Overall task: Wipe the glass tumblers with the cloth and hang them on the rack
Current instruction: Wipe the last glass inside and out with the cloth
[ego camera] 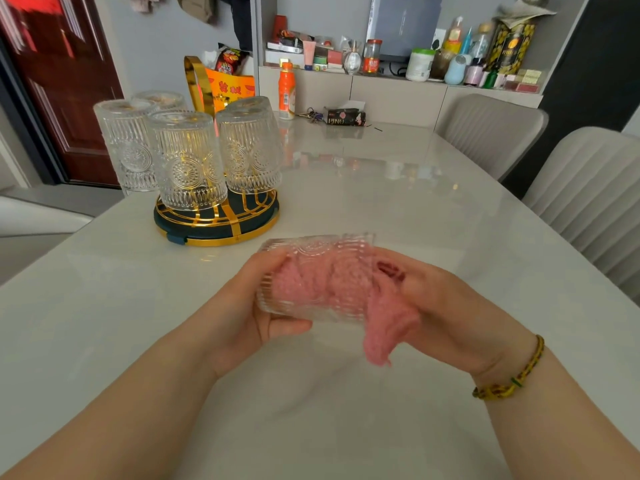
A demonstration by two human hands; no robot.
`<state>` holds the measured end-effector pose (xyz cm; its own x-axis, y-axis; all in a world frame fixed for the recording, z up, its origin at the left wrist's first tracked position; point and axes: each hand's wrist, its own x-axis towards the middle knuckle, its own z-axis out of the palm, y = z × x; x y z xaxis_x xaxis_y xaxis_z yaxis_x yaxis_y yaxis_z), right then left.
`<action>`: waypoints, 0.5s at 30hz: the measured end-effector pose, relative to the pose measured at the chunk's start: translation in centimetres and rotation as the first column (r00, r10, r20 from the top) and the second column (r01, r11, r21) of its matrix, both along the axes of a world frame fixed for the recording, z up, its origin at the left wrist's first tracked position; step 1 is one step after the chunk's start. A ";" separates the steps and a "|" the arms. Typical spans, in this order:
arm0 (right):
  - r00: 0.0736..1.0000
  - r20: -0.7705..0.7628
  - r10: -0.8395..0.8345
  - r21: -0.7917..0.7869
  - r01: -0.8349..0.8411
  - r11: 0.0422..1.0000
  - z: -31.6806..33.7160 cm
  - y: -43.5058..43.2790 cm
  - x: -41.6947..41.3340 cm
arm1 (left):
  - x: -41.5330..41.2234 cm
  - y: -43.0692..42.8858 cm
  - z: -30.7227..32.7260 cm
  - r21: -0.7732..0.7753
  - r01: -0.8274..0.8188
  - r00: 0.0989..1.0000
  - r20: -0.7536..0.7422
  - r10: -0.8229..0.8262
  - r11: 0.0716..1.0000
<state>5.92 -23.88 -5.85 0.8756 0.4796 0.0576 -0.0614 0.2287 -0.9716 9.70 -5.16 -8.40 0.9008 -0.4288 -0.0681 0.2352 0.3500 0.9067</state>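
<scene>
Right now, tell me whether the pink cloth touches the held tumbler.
Touching: the head view shows the pink cloth stuffed inside the tumbler, pressed against its wall.

A glossy white table (381,188) fills the middle. At its right stand 2 beige ribbed chairs, the far chair (491,133) and the near chair (588,188). Behind are a grey wall (156,46), a dark red door (69,98) and a cluttered shelf (391,81).

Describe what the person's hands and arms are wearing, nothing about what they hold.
The left hand and right hand have no gloves and no rings that show. No sleeve is in view on either arm. The right wrist wears a braided cord bracelet, yellow and dark strands with a small green knot or bead.
</scene>
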 end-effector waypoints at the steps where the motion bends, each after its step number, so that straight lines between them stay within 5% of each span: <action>1: 0.999 0.048 -0.026 -0.113 0.031 0.993 0.0 0.1 0.0 | 0.0 0.0 0.0 0.005 -0.007 1.000 -0.007 0.007 1.000; 5: 0.949 0.226 -0.220 -0.321 0.286 0.903 -0.3 0.3 0.1 | 0.0 0.1 -0.2 0.053 0.011 1.000 -0.013 -0.010 0.999; 11: 0.971 0.218 -0.099 -0.263 0.157 0.952 0.9 -0.3 -0.6 | -0.2 0.4 0.3 0.024 0.110 0.992 -0.064 -0.108 0.994; 15: 0.871 0.441 -0.216 -0.423 0.414 0.806 -0.5 2.1 -0.7 | -0.4 0.0 -0.5 0.099 0.141 0.990 -0.038 -0.138 0.985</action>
